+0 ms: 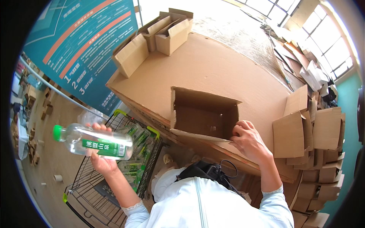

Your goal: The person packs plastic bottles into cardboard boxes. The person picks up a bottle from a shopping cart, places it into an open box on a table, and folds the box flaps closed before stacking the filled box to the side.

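Observation:
My left hand (103, 161) is closed around a clear plastic water bottle (114, 143) with a green cap and green label. The bottle lies nearly level, above a wire shopping cart (91, 178), its cap pointing left. Several similar bottles (133, 167) are heaped inside that cart. On the big cardboard surface in front of me stands an open cardboard box (207, 114), its mouth facing up; I see no bottle in the part of its inside that shows. My right hand (248, 140) grips the box's near right corner, fingers curled over the rim.
Smaller open cartons (156, 34) stand at the far left of the cardboard-topped stand (228, 64). Stacked cartons (292, 136) crowd the right side. A teal printed banner (83, 45) rises at the back left. Flattened cardboard (291, 57) leans by the windows.

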The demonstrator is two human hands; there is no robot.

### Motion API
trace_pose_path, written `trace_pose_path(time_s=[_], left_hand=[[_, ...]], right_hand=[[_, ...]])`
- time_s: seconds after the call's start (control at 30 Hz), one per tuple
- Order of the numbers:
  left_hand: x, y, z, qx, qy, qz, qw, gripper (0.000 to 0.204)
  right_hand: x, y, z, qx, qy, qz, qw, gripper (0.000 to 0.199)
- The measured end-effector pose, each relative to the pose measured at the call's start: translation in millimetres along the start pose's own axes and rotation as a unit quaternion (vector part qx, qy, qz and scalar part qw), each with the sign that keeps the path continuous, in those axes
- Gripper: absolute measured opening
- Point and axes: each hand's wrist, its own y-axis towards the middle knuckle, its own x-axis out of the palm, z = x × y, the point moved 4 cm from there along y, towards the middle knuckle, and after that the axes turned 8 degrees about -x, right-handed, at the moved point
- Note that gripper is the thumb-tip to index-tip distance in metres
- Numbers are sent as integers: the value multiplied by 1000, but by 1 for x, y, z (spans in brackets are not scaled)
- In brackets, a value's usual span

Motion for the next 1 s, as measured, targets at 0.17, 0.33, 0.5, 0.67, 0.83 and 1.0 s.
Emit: trace_pose_path(time_s=[0.17, 0.33, 0.5, 0.67, 0.83, 1.0], left_hand=[[178, 24, -40, -32, 27, -233, 972, 88], [263, 21, -123, -84, 460, -484, 739, 65], [244, 33, -229, -165, 713, -603, 318, 67], [223, 16, -306, -69, 779, -596, 180, 35], [238, 4, -304, 27, 769, -600, 217, 15], [208, 18, -310, -79, 759, -593, 257, 13]], right_hand=[[1, -27, 12, -5, 18, -11, 1000, 9], [8, -48, 30, 2, 57, 24, 998, 11], [15, -52, 28, -52, 57, 69, 995, 12], [22, -48, 26, -71, 64, 114, 989, 7], [25, -47, 35, -72, 45, 136, 987, 7], [21, -44, 31, -64, 68, 133, 987, 9]])
